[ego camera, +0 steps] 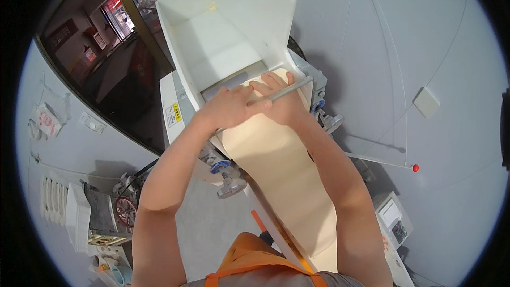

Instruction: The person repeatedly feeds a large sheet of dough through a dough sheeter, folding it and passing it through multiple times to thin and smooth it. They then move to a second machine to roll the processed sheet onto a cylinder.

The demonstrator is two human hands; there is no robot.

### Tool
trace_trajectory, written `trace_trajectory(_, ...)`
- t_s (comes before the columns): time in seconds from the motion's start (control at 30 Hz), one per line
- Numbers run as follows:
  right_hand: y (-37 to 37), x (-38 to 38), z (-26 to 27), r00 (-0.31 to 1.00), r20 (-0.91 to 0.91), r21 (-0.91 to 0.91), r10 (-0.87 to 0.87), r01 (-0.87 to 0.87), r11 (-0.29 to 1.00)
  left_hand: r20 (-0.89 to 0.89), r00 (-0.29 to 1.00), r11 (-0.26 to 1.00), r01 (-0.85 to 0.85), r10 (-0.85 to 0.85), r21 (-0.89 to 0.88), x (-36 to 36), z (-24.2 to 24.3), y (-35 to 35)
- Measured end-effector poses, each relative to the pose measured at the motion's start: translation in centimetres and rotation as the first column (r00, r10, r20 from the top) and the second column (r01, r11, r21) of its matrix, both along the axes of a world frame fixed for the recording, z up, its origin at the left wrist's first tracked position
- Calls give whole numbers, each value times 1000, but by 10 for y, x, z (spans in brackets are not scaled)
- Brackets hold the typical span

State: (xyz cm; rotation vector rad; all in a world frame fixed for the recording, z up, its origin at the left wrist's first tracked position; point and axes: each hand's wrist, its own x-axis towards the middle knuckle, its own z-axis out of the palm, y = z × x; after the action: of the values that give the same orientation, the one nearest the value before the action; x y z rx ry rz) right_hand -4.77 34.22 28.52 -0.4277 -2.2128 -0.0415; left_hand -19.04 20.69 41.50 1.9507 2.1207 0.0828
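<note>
A long pale sheet of dough runs from a dough sheeter machine down towards my body. On its upper end, near the rollers, rests my left hand, palm down, its fingers over the dough's left part. Beside it lies my right hand, fingers spread on the dough, the wrist passing under a metal bar. The two hands meet at the thumb. A white hopper rises behind them. Whether the fingers pinch the dough cannot be seen.
Metal adjusting knobs jut from both sides of the machine. A lever with a red ball sticks out at right. At lower left stands another machine with a red wheel. A glass window with a brass-coloured frame is at upper left.
</note>
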Motion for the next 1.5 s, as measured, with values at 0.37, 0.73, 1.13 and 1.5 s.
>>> trace_trajectory(0.37, -19, 6, -3, 998, -44, -68, -50, 47, 997, -87, 995, 997, -62, 58, -41, -52, -32, 34)
trace_trajectory(0.73, 12, -30, 7, 999, 10, -27, -38, 38, 999, -148, 985, 995, -99, 95, -24, -67, -13, 37)
trace_trajectory(1.13, -18, -22, -11, 952, 82, -121, -295, 304, 945, 132, 991, 901, -69, 13, 428, -19, -24, 14)
trace_trajectory(1.5, -193, 156, -273, 712, 648, -570, -272, 690, 446, 714, 693, 995, -64, 102, -80, 143, -285, -267)
